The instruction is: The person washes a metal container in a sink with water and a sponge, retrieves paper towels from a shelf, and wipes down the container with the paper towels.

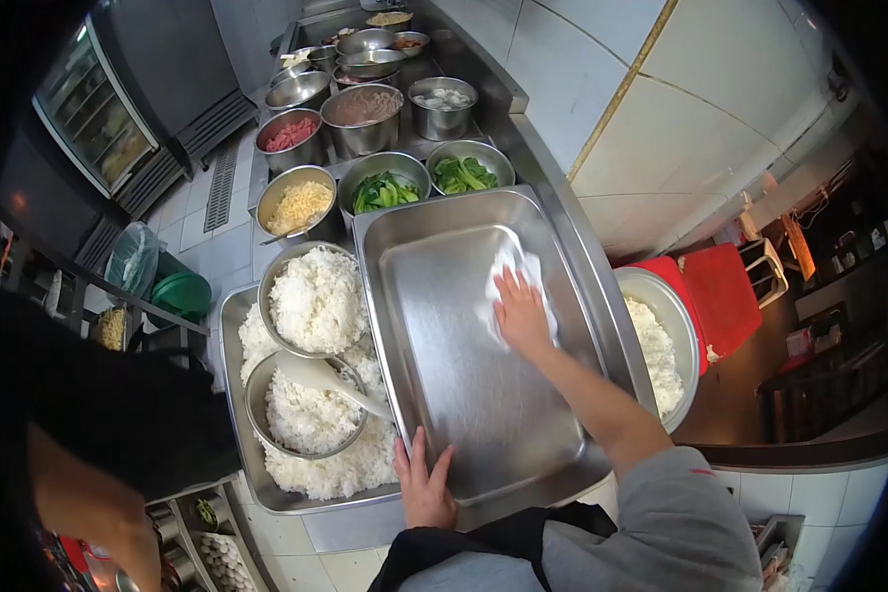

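A large, deep stainless-steel tray lies in front of me. Inside it, toward the right wall, a white cloth is spread on the bottom, with my right hand lying flat on it, fingers stretched out. My left hand rests at the tray's near-left rim, fingers spread and holding nothing. Left of this tray, a wider tray contains white rice. On that rice sit two metal bowls of rice, an upper bowl and a lower bowl. A white rice paddle lies across the lower one.
Behind the tray stand metal pots of leafy greens, shredded yellow food, red meat and other ingredients. A large rice container with a red lid is at right. Another person's arm reaches in at lower left.
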`<state>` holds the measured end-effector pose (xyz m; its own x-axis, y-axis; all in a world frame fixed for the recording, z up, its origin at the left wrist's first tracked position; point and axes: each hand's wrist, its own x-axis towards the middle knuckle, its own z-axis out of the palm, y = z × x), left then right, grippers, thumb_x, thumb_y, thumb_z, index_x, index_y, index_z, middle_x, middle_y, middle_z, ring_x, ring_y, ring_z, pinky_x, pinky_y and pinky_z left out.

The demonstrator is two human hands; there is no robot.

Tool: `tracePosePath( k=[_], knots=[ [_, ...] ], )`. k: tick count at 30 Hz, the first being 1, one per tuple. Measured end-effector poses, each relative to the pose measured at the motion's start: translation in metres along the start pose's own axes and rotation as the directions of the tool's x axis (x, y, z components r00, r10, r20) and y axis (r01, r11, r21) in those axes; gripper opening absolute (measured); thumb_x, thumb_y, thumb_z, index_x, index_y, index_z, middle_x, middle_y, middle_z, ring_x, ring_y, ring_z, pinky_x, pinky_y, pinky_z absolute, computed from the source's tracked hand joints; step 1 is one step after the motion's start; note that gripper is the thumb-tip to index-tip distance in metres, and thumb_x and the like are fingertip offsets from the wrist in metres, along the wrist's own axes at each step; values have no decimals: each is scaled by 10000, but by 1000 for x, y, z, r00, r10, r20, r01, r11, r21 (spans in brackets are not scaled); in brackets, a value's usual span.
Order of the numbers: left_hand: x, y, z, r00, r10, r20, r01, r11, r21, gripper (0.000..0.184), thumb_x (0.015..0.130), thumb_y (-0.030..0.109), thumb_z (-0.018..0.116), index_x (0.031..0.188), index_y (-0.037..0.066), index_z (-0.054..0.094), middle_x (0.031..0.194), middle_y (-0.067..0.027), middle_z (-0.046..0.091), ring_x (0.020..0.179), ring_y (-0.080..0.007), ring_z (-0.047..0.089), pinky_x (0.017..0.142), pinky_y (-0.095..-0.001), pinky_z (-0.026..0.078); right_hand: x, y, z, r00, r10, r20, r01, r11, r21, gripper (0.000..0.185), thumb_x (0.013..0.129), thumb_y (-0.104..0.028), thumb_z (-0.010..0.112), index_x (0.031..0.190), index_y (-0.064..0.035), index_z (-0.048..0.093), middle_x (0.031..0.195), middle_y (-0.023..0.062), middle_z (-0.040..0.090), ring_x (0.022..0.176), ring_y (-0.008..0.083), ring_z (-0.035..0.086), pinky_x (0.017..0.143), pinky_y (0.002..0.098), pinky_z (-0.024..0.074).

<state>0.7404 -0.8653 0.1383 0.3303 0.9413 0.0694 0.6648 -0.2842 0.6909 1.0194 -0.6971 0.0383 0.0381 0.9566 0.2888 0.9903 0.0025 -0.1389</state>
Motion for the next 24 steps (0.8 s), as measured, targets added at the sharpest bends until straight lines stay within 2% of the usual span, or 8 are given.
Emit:
tracePosePath(
  k=[3,6,7,10,13,16,22,24],
  knots=[
    [0,1,1,999,12,-47,-14,999,-46,485,642,-114,469,1065,77,608,1393,-178,305,1282,-482,209,1033,-585,194,-90,-18,-43,971,45,235,-48,999,8,491,862,-181,477,1323,-43,382,1424,142,303,1324,301,263,1061,450,241],
    [-3,-1,1,999,3,-48,-6,997,-80,474,652,-115,463,1058,78,612,1394,-173,304,1292,-474,198,1031,-595,189,-104,2,-47,957,-59,283,-14,969,248,467,813,-140,522,1247,15,443,1369,178,371,1285,328,316,1031,419,302],
    [-3,-1,1,999,-5,-40,2,996,-89,472,655,-115,462,1057,80,613,1394,-170,304,1296,-470,194,1029,-599,187,-75,-9,-65,983,-96,156,62,976,211,418,792,-112,526,1177,47,491,1314,191,431,1259,335,347,1018,397,321],
    [-4,0,2,999,-15,-40,12,998,-68,473,656,-115,463,1056,86,616,1396,-155,305,1308,-457,180,1025,-613,185,30,1,-62,964,-153,216,200,956,-214,449,810,-108,470,1242,15,463,1363,147,392,1291,301,319,1055,405,278],
    [-3,2,1,998,-50,-32,47,995,-83,490,648,-122,458,1061,92,613,1404,-142,298,1316,-452,171,1025,-624,176,101,37,-40,857,-147,494,478,585,-655,495,882,-175,346,1355,-30,346,1437,89,307,1366,259,173,1103,445,102],
    [-3,3,0,997,-74,-1,74,997,-27,505,643,-129,449,1068,91,608,1411,-140,287,1316,-452,170,1028,-626,166,89,49,-32,821,-27,571,545,337,-768,522,888,-189,351,1382,-26,296,1446,83,294,1371,258,160,1101,449,75],
    [-5,2,-1,999,-49,-10,48,997,-61,510,642,-139,439,1077,79,592,1429,-136,265,1328,-450,146,1040,-620,139,-123,47,-57,731,-30,682,643,366,-673,594,870,-246,365,1377,43,254,1438,167,273,1353,299,199,1099,428,103],
    [-6,2,-1,999,-32,-23,31,997,-66,508,643,-142,438,1075,78,590,1430,-137,263,1327,-451,146,1039,-622,136,-167,11,-112,632,27,775,619,584,-525,623,860,-294,393,1360,58,275,1428,189,278,1348,305,203,1096,442,104]
  ],
)
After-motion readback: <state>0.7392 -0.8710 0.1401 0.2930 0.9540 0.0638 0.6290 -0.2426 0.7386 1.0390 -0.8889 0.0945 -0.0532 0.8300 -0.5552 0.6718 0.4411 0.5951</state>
